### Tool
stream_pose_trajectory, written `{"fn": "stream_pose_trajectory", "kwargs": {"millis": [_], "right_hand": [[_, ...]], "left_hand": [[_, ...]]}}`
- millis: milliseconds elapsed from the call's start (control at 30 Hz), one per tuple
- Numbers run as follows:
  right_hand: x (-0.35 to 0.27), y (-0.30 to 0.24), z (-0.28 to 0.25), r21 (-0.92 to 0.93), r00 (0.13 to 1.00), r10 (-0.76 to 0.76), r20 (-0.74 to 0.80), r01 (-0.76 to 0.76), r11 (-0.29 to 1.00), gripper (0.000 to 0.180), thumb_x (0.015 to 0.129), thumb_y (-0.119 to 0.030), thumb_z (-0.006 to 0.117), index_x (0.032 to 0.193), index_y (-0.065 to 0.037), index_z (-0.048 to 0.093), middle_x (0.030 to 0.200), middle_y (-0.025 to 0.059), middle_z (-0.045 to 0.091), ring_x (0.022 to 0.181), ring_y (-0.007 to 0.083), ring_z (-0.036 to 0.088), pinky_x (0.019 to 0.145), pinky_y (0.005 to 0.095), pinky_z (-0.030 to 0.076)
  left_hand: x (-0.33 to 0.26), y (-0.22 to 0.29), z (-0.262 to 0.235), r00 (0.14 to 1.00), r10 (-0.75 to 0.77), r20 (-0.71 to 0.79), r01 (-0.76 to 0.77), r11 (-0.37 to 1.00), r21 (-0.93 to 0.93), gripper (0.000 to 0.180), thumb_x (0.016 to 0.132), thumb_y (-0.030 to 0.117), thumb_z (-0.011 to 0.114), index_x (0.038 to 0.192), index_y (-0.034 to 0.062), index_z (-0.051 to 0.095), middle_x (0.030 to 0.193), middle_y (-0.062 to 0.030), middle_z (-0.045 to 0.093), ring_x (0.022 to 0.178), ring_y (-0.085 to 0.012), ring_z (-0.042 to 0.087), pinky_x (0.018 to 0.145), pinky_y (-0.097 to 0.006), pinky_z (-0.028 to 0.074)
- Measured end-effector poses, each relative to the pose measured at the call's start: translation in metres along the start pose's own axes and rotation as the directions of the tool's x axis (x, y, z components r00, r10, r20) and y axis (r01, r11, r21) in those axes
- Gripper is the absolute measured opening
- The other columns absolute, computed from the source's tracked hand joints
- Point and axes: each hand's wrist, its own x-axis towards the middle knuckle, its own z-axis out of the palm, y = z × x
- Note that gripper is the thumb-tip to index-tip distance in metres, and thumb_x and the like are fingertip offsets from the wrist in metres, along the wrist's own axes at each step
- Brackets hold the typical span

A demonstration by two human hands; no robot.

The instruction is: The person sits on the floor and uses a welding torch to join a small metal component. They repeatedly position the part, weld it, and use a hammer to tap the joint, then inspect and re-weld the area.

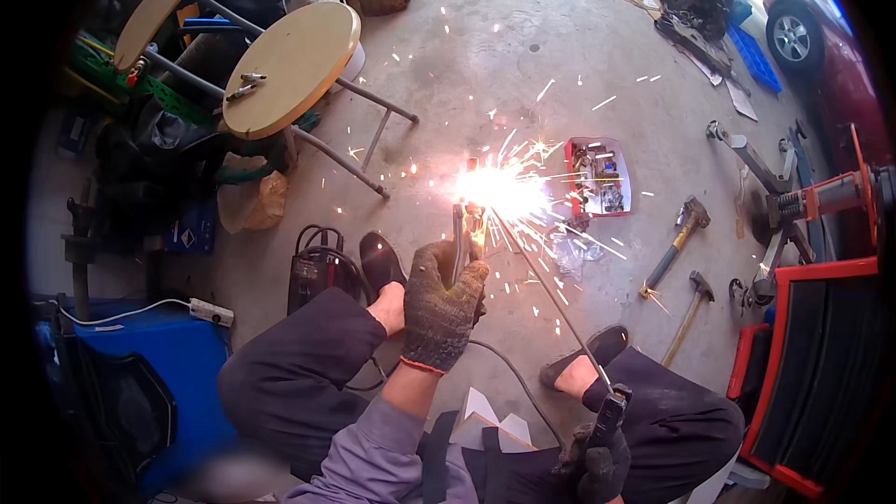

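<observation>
My left hand [443,303], in a dark knit work glove, is closed around a grey metal plier-like tool [458,243]. A metal piece at its upper end glows beside a bright welding arc [504,191], whose glare hides the joint. My right hand [605,471], also in a dark glove, grips a black electrode holder [611,415] low at the right. From the holder a thin welding rod [551,294] runs up and left to the arc. Sparks fly out, mostly to the right.
A red-rimmed tray of small parts [598,177] lies right of the arc. Two hammers, one yellow-and-black handled [674,247] and one wooden-handled [689,317], rest on the floor. A round-topped stool [299,61] stands far left. A black welding machine [322,271] sits by my left foot.
</observation>
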Motion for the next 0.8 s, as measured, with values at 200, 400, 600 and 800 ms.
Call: {"fn": "stream_pose_trajectory", "kwargs": {"millis": [200, 400, 600, 800], "right_hand": [[0.0, 0.01, -0.008, -0.072, 0.998, -0.022, -0.052, 0.018, 0.997, 0.039, 0.089, -0.026, 0.064, 0.112, 0.005, 0.06, 0.078, 0.0111, 0.065, 0.062, 0.0205, 0.063, 0.058, 0.0334, 0.054], [0.004, 0.0, 0.0, 0.275, 0.991, 0.041, -0.131, -0.003, 0.962, 0.059, 0.084, -0.048, 0.077, 0.109, 0.002, 0.057, 0.07, 0.0121, 0.06, 0.053, 0.0236, 0.059, 0.047, 0.0371, 0.053], [0.005, 0.001, -0.005, 0.247, 0.992, 0.0, -0.13, 0.033, 0.968, 0.055, 0.089, -0.047, 0.071, 0.11, 0.002, 0.056, 0.071, 0.0126, 0.061, 0.056, 0.0228, 0.062, 0.047, 0.0349, 0.054], [0.004, -0.005, 0.0, 0.238, 0.998, -0.008, -0.07, 0.024, 0.971, 0.057, 0.088, -0.048, 0.07, 0.111, 0.002, 0.055, 0.071, 0.0139, 0.062, 0.054, 0.0225, 0.061, 0.049, 0.0368, 0.054]], "left_hand": [[-0.002, -0.001, -0.001, 0.999, -0.014, 0.032, 0.015, 0.999, -0.04, 0.028, 0.094, 0.012, 0.068, 0.113, 0.0015, 0.051, 0.072, -0.0062, 0.06, 0.053, -0.0125, 0.056, 0.049, -0.027, 0.05], [-0.004, 0.006, 0.001, 0.991, -0.043, 0.128, 0.061, 0.988, -0.142, 0.031, 0.094, 0.012, 0.068, 0.116, -0.0009, 0.05, 0.075, -0.0087, 0.061, 0.06, -0.017, 0.063, 0.054, -0.03, 0.054], [-0.008, 0.012, 0.001, 0.971, -0.071, 0.229, 0.127, 0.962, -0.243, 0.035, 0.096, 0.013, 0.066, 0.121, -0.0027, 0.047, 0.083, -0.0118, 0.061, 0.066, -0.0203, 0.066, 0.057, -0.034, 0.058], [-0.008, 0.01, -0.003, 0.961, -0.005, 0.277, 0.081, 0.962, -0.263, 0.035, 0.096, 0.012, 0.066, 0.123, -0.0015, 0.047, 0.084, -0.0108, 0.061, 0.071, -0.02, 0.066, 0.06, -0.035, 0.059]]}}
